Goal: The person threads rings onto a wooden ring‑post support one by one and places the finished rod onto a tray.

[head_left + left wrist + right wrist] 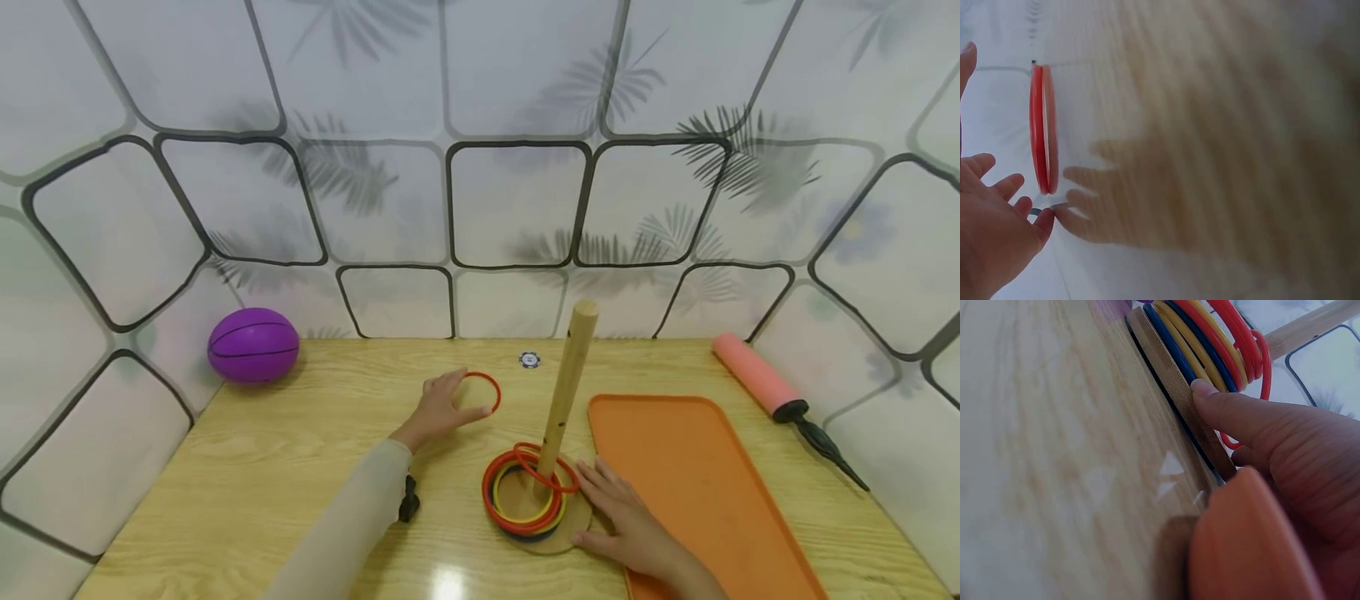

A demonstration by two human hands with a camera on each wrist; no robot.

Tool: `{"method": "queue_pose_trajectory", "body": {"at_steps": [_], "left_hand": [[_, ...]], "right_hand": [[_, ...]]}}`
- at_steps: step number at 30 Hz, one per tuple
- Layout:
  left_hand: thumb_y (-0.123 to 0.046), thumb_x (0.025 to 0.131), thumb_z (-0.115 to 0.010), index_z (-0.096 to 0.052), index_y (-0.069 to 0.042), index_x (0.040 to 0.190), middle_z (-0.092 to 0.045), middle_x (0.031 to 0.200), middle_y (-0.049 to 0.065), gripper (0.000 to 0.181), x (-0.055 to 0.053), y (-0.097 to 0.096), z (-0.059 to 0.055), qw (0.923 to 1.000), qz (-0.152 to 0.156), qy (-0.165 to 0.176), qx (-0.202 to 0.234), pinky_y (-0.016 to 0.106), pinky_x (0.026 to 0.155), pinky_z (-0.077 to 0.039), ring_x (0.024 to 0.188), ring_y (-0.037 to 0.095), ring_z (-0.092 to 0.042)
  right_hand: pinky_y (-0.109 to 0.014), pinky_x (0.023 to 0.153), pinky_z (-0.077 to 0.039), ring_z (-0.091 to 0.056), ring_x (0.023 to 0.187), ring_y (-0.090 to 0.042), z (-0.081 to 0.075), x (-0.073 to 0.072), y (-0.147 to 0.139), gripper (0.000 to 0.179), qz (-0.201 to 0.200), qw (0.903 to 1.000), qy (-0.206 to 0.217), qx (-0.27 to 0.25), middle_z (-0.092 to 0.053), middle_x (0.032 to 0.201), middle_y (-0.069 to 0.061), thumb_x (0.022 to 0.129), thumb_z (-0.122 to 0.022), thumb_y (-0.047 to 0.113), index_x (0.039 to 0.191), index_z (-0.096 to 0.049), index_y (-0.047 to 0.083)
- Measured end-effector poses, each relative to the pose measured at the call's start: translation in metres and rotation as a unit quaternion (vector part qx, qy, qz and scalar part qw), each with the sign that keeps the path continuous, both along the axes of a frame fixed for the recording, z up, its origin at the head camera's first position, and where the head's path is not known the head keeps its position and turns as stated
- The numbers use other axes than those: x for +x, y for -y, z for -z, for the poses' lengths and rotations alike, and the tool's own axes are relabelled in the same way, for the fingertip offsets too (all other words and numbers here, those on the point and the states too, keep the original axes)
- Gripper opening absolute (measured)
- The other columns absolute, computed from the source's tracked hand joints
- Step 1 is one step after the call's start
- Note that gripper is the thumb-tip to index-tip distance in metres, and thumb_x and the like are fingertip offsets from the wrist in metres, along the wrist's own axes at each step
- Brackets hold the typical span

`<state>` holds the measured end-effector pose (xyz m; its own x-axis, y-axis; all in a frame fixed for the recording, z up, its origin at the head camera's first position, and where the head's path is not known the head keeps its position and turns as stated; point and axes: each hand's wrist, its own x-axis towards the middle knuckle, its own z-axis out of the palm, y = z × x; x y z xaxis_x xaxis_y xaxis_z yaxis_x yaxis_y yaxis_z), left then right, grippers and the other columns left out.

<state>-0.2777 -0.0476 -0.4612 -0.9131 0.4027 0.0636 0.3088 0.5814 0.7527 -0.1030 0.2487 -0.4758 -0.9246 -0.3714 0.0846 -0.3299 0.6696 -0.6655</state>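
Note:
A thin red ring (497,390) lies flat on the table, left of a ring toss stand. My left hand (441,407) is spread beside it, fingers and thumb around its left side; in the left wrist view a gap shows between the hand and the ring (1037,125). The stand has a round wooden base (573,537) and an upright wooden peg (570,383). Red, yellow and blue rings (1235,337) are stacked round the peg, the top red one leaning. With thumb and fingers at the rim, my right hand (626,525) holds the base's right side.
An orange tray (690,467) lies right of the stand, partly under my right forearm. Farther right is a pink hand pump (757,375) with a black nozzle. A purple ball (253,346) sits back left; a poker chip (529,359) lies near the back wall.

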Motion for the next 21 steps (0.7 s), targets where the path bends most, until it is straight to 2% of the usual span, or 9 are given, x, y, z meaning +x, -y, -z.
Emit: {"method": "queue_pose_trajectory", "body": {"at_steps": [2,4,9,13,16,19,21], "left_hand": [[-0.048,0.078,-0.074,-0.031,-0.007,0.148,-0.033,0.149,0.013,0.091,-0.004,-0.001,0.002,0.9996,0.007,-0.011,-0.024,0.056,0.106,-0.023,0.136,0.039,-0.018],[-0.047,0.078,-0.074,-0.031,-0.006,0.148,-0.034,0.149,0.014,0.092,-0.008,-0.002,0.004,0.9986,0.013,-0.024,-0.046,0.056,0.105,-0.022,0.136,0.04,-0.02],[-0.048,0.077,-0.075,-0.028,-0.005,0.149,-0.032,0.149,0.016,0.096,-0.015,-0.003,0.007,0.9959,0.019,-0.022,-0.086,0.056,0.106,-0.02,0.135,0.04,-0.022],[-0.047,0.076,-0.076,-0.026,-0.003,0.149,-0.03,0.15,0.017,0.099,-0.018,-0.002,0.008,0.9919,0.027,-0.023,-0.122,0.054,0.108,-0.018,0.138,0.038,-0.022],[-0.045,0.075,-0.077,-0.026,0.001,0.147,-0.031,0.15,0.018,0.1,-0.021,-0.003,0.009,0.9871,0.038,-0.039,-0.15,0.051,0.109,-0.017,0.139,0.034,-0.024],[-0.043,0.076,-0.077,-0.027,0.004,0.146,-0.032,0.149,0.019,0.098,-0.024,-0.004,0.01,0.9827,0.048,-0.054,-0.17,0.049,0.109,-0.016,0.139,0.032,-0.026],[-0.041,0.078,-0.076,-0.028,0.005,0.146,-0.033,0.148,0.019,0.095,-0.025,-0.005,0.01,0.9814,0.05,-0.059,-0.176,0.049,0.109,-0.016,0.138,0.032,-0.027]], "right_hand": [[-0.016,0.107,0.008,-0.014,0.139,-0.042,0.0,0.0,0.0,0.079,-0.004,0.9999,-0.013,0.004,-0.03,0.151,-0.015,0.083,-0.068,0.045,0.145,-0.038,0.005],[-0.006,0.1,0.01,-0.014,0.139,-0.04,0.0,0.0,0.0,0.079,-0.009,0.9997,-0.022,0.005,-0.031,0.15,-0.016,0.083,-0.068,0.045,0.145,-0.038,0.004],[-0.006,0.1,0.011,-0.011,0.141,-0.032,0.0,0.0,0.0,0.08,-0.015,0.9993,-0.032,0.012,-0.03,0.15,-0.017,0.084,-0.067,0.045,0.144,-0.037,0.003],[-0.006,0.101,0.011,-0.014,0.139,-0.037,0.001,0.0,0.0,0.08,-0.014,0.9993,-0.03,0.019,-0.031,0.15,-0.016,0.084,-0.066,0.048,0.144,-0.038,0.003],[-0.005,0.101,0.011,-0.014,0.139,-0.039,0.002,0.0,0.0,0.081,-0.013,0.9994,-0.026,0.02,-0.031,0.15,-0.015,0.083,-0.066,0.048,0.144,-0.038,0.003],[-0.006,0.101,0.012,-0.012,0.141,-0.035,0.002,0.0,-0.001,0.081,-0.009,0.9995,-0.024,0.02,-0.03,0.151,-0.014,0.083,-0.066,0.049,0.144,-0.038,0.004],[-0.006,0.101,0.012,-0.008,0.142,-0.027,0.002,0.0,-0.001,0.082,-0.004,0.9996,-0.021,0.019,-0.03,0.151,-0.013,0.083,-0.065,0.05,0.144,-0.038,0.004]]}}
